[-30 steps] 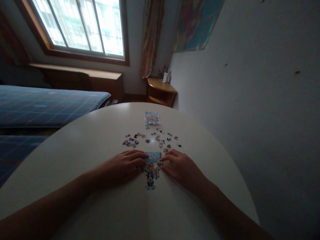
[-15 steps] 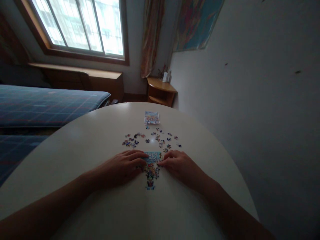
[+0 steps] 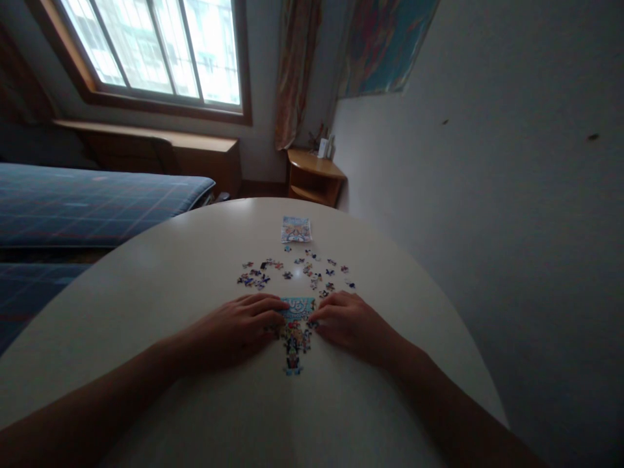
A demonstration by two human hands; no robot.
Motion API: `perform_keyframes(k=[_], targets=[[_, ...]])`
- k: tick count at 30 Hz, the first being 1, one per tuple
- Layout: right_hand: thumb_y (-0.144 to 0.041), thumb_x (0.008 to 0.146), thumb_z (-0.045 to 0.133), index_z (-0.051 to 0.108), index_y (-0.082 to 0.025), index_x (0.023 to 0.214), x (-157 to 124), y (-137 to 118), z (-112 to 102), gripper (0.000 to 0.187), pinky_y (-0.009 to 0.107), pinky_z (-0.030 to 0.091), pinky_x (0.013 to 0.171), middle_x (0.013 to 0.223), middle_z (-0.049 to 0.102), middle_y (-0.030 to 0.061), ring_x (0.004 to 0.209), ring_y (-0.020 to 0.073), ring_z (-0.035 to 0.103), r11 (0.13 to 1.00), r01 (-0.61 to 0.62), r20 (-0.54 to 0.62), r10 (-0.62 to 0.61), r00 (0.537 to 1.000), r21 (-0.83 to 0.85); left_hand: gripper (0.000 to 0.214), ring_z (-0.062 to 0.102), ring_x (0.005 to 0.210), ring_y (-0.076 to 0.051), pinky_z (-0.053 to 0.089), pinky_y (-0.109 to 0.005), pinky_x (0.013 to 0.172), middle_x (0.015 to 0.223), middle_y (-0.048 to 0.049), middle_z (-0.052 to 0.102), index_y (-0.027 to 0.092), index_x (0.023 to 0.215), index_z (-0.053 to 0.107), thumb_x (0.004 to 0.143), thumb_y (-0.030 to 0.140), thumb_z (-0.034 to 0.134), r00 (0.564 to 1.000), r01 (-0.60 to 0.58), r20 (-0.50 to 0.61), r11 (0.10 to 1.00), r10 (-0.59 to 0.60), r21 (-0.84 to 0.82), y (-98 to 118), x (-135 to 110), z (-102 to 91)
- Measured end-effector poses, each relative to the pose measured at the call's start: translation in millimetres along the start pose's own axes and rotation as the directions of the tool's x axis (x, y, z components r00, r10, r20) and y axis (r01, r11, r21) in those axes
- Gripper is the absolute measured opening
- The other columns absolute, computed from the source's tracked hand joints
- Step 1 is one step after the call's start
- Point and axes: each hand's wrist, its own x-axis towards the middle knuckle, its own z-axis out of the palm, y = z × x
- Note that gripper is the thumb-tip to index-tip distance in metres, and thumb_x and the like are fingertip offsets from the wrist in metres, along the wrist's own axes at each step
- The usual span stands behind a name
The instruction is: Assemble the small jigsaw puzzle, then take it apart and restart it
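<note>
A partly joined jigsaw puzzle [image 3: 295, 330] lies on the white table, with a light blue lettered strip along its far edge and a narrow column of pieces reaching toward me. My left hand [image 3: 248, 322] rests at the puzzle's left side, fingers stretched out and their tips on its edge. On the opposite side, my right hand [image 3: 344, 317] has its thumb and forefinger pinched at a small puzzle piece [image 3: 312, 323] against the right edge. The fingers partly cover that piece, so whether it is locked in cannot be seen.
Loose puzzle pieces lie beyond the hands, in a left cluster [image 3: 253, 278] and a right cluster [image 3: 316, 276]. Farther back is a printed packet [image 3: 296, 230]. The round table [image 3: 195, 260] stands near a wall on the right and a plaid mattress [image 3: 97, 201] on the left.
My right fingers have shifted slightly at the puzzle's right edge, still pinched. My left hand stays almost in place. The view has moved a little.
</note>
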Motion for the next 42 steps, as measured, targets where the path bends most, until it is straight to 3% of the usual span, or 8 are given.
perform_keyframes(k=[6,13,18,28,33,36,39,42], targets=[[-0.031,0.092,0.065,0.076,-0.028,0.099,0,4,2,0.013,0.032,0.044,0.08,0.098,0.071,0.0041,0.086,0.0157,0.063,0.997,0.024,0.004,-0.023,1.0,-0.078,0.02,0.054,0.127,-0.024,0.047,-0.043,0.106,0.134,-0.0071,0.059,0.023,0.116,0.058,0.098,0.019,0.052,1.0,0.009,0.007,1.0,-0.009,0.003,1,1,-0.1],[-0.027,0.094,0.059,0.073,-0.029,0.11,-1,-7,-10,0.022,0.036,0.044,0.084,0.105,0.07,0.0061,0.092,0.019,0.062,0.969,0.103,0.125,-0.076,0.989,-0.226,0.02,0.054,0.126,-0.024,0.048,-0.043,0.106,0.134,-0.0071,0.059,0.023,0.116,0.058,0.097,0.02,0.053,1.0,-0.002,-0.004,1.0,0.002,0.004,1,1,0.2],[-0.025,0.091,0.063,0.071,-0.028,0.116,-3,-2,-10,0.026,0.035,0.047,0.087,0.109,0.07,0.0053,0.096,0.0185,0.062,0.991,0.077,0.116,-0.064,0.991,-0.107,0.018,0.053,0.127,-0.025,0.047,-0.044,0.107,0.135,-0.0075,0.058,0.022,0.115,0.057,0.098,0.02,0.052,1.0,0.0,0.023,0.999,-0.001,0.044,0,1,1.2],[-0.024,0.089,0.066,0.075,-0.027,0.103,-3,8,-11,0.018,0.033,0.051,0.085,0.105,0.072,0.0042,0.093,0.0166,0.065,0.999,0.051,0.083,-0.052,0.995,0.01,0.017,0.054,0.126,-0.024,0.047,-0.044,0.106,0.136,-0.0084,0.057,0.022,0.115,0.056,0.098,0.019,0.05,1.0,0.001,0.02,1.0,-0.002,0.023,1,2,-0.6],[-0.025,0.09,0.063,0.076,-0.024,0.1,-3,20,-10,0.017,0.033,0.052,0.085,0.1,0.074,0.0069,0.093,0.0176,0.067,0.993,0.014,-0.094,-0.003,0.996,0.114,0.017,0.053,0.127,-0.024,0.046,-0.043,0.107,0.137,-0.0077,0.057,0.022,0.116,0.057,0.099,0.022,0.051,1.0,0.002,0.014,1.0,-0.002,0.024,0,2,0.7],[-0.029,0.089,0.061,0.076,-0.023,0.096,-4,37,-15,0.017,0.033,0.053,0.079,0.093,0.075,0.0062,0.086,0.0187,0.067,0.982,-0.148,-0.256,0.174,0.951,0.121,0.018,0.053,0.128,-0.024,0.046,-0.044,0.108,0.137,-0.008,0.058,0.021,0.116,0.057,0.099,0.021,0.05,1.0,0.004,0.015,1.0,-0.005,0.025,1,2,0.8],[-0.032,0.087,0.06,0.075,-0.022,0.097,-8,60,-21,0.021,0.036,0.053,0.079,0.092,0.075,0.0061,0.084,0.0209,0.067,0.919,-0.382,-0.407,0.388,0.827,0.101,0.018,0.053,0.128,-0.024,0.046,-0.044,0.108,0.137,-0.0078,0.058,0.021,0.115,0.057,0.099,0.019,0.05,1.0,0.0,0.021,1.0,0.0,0.024,2,3,-0.5],[-0.031,0.083,0.06,0.073,-0.019,0.107,-13,85,-22,0.03,0.044,0.05,0.092,0.11,0.072,0.0109,0.099,0.0251,0.066,0.848,-0.527,-0.498,0.48,0.723,0.051,0.017,0.053,0.129,-0.024,0.046,-0.044,0.108,0.138,-0.0077,0.057,0.021,0.115,0.057,0.099,0.02,0.051,1.0,0.002,0.027,1.0,-0.003,0.022,2,2,-1.4]])
